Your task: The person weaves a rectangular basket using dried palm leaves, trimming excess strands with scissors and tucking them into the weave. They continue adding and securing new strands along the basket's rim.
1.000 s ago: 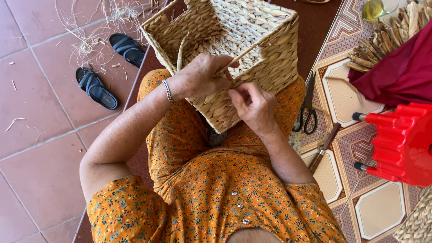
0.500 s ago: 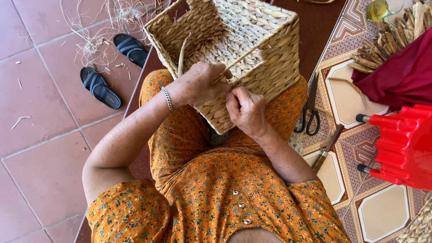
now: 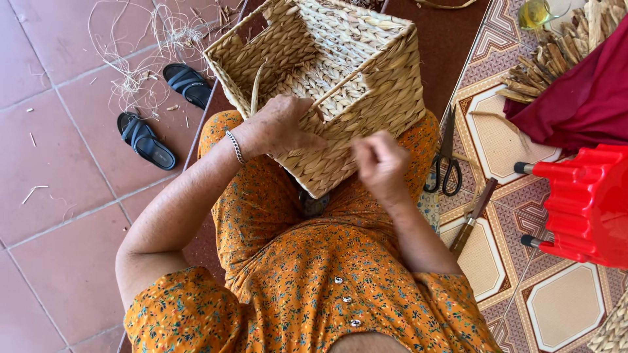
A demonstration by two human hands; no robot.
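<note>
Red floor tiles [image 3: 59,196] lie beyond the left hand [image 3: 282,124], which clasps the near rim of a woven basket [image 3: 366,85] resting on the lap. Just beside it, the right hand [image 3: 379,165] is closed, pinching a strand. Scissors [image 3: 447,163] and a knife [image 3: 472,216] lie right of that hand.

Looks like home porch or patio doubling as weaving spot. Floor of plain terracotta tiles [image 3: 59,85] on one side, patterned tiles [image 3: 556,307] on other. Pair of dark sandals [image 3: 163,111] kicked off nearby, loose straw strands [image 3: 140,59] scattered about. Half-woven basket [image 3: 340,85] on lap, scissors [image 3: 445,157] and knife [image 3: 472,217] lying on floor, bundle of dried reed [image 3: 562,46] plus red plastic stool [image 3: 585,202] alongside. Sunlit, no bench, work done sitting low.
</note>
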